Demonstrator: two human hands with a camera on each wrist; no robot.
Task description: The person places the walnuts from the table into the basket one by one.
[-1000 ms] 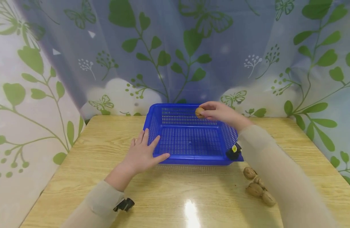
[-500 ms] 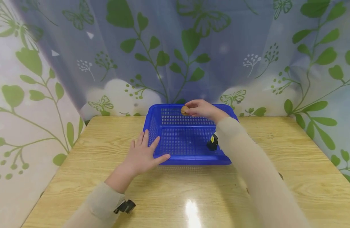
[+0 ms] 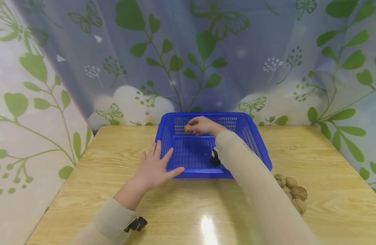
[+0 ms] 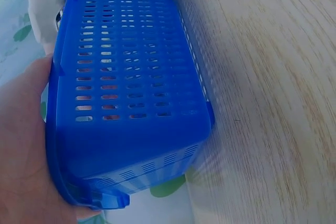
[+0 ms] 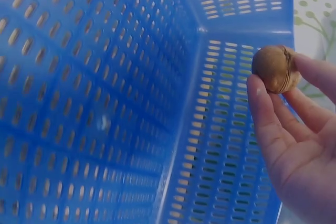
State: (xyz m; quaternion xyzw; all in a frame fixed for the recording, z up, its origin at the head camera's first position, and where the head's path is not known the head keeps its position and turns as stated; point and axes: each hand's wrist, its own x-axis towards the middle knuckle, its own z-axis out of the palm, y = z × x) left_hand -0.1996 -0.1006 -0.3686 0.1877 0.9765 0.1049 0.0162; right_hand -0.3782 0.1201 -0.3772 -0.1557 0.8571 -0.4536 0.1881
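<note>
A walnut is pinched between the thumb and fingers of my right hand, inside the blue plastic basket and above its floor, toward the back left. In the right wrist view the basket's slotted floor shows bare below the nut. My left hand rests on the basket's front left corner, fingers spread and straight. From the left wrist view, that hand lies against the basket's rim, and the slotted outer wall faces the camera.
Several walnuts lie in a cluster on the wooden table right of the basket, partly hidden by the right sleeve. A patterned curtain hangs right behind the table's far edge.
My right hand has carried the walnut leftward across the basket and slightly lower. The walnut cluster at right is showing again past the sleeve. My left hand has stayed at the rim.
</note>
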